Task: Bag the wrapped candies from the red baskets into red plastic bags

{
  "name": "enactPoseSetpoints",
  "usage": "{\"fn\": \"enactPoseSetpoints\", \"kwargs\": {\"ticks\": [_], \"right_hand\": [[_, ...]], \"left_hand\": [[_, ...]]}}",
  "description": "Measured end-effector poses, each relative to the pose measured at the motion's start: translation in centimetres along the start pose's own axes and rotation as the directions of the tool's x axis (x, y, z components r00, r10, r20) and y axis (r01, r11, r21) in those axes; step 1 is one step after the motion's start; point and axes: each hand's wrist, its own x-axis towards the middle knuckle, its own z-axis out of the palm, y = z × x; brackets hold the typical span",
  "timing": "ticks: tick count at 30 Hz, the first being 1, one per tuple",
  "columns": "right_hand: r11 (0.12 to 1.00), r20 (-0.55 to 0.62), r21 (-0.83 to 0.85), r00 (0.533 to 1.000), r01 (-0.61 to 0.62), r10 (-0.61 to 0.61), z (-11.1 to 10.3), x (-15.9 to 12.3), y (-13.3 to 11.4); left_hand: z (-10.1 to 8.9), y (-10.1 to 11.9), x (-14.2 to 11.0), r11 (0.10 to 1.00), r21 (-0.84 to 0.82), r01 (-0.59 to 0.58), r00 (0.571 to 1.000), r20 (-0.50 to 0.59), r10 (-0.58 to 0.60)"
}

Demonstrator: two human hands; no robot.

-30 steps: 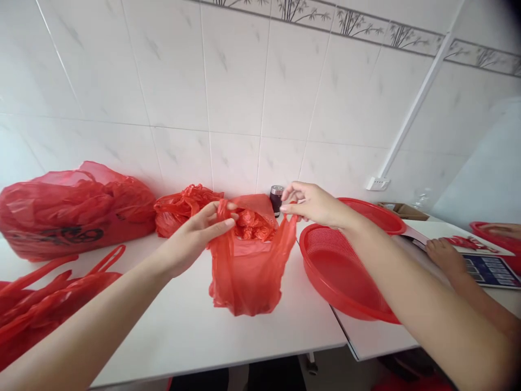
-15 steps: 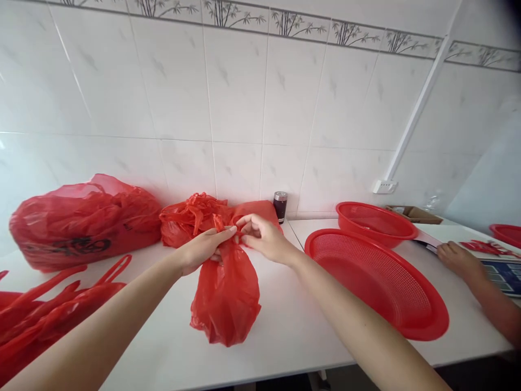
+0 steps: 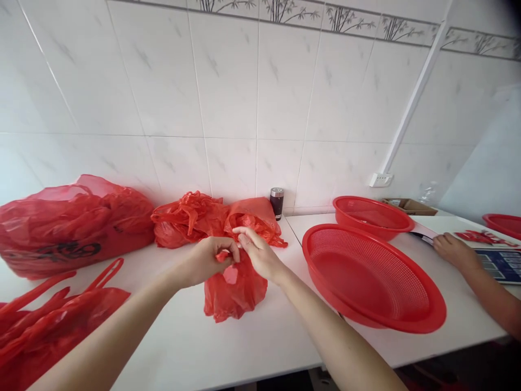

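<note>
A red plastic bag [image 3: 235, 296] with a rounded, filled bottom is between my hands, above the white table; its contents are hidden. My left hand [image 3: 211, 262] has its fingers curled round the gathered top, with a small gap in the plastic below them. On the other side, my right hand [image 3: 260, 256] grips the top with its fingers fairly straight and close together; its fingertips partly cover the plastic. Just behind the hands lie a crumpled red bag [image 3: 185, 220] and flat red plastic bags [image 3: 254, 209].
A large filled red bag [image 3: 77, 228] and a red bag with loops [image 3: 77, 309] are at left. Right are a red oval basket [image 3: 366, 271], a second red basket [image 3: 372, 214] and a co-worker's hand [image 3: 456, 252] by a scale [image 3: 499, 266]. A dark tumbler [image 3: 277, 203] stands against the wall.
The bag has turned and shifted slightly right and up in view. My left hand has rolled over with fingers curled, and my right fingers have straightened. The view has moved a little.
</note>
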Motion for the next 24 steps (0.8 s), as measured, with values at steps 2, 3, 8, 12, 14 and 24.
{"fn": "enactPoseSetpoints", "kwargs": {"ticks": [2, 3, 8, 12, 14, 24], "right_hand": [[0.995, 0.024, 0.074, 0.998, -0.067, 0.065, 0.2, 0.3, 1.8], [0.986, 0.053, 0.141, 0.995, -0.089, 0.083, 0.3, 0.3, 2.3], [0.929, 0.245, 0.326, 0.965, -0.175, 0.096, 0.2, -0.4, 2.2], [0.978, 0.119, 0.186, 0.990, -0.093, 0.072, 0.1, -1.5, 2.0], [0.977, -0.020, 0.181, 0.992, -0.116, 0.122, -0.4, -2.5, 3.4], [0.929, -0.408, -0.191, 0.886, -0.318, 0.220, 0.4, -6.2, 12.2]], "left_hand": [[1.3, -0.6, 0.3, 0.983, 0.182, 0.002, 0.977, -0.211, 0.037], [1.8, -0.9, 0.4, 0.971, 0.240, 0.015, 0.954, -0.293, 0.057], [3.1, -1.2, 0.3, 0.969, 0.245, -0.042, 0.901, -0.410, 0.142], [3.6, -2.7, -1.4, 0.993, 0.114, -0.027, 0.951, -0.304, 0.060], [4.5, -5.2, -3.3, 0.993, 0.057, 0.102, 0.937, -0.342, -0.077], [11.7, -12.8, -8.8, 0.895, -0.237, 0.378, 0.681, -0.584, -0.442]]}}
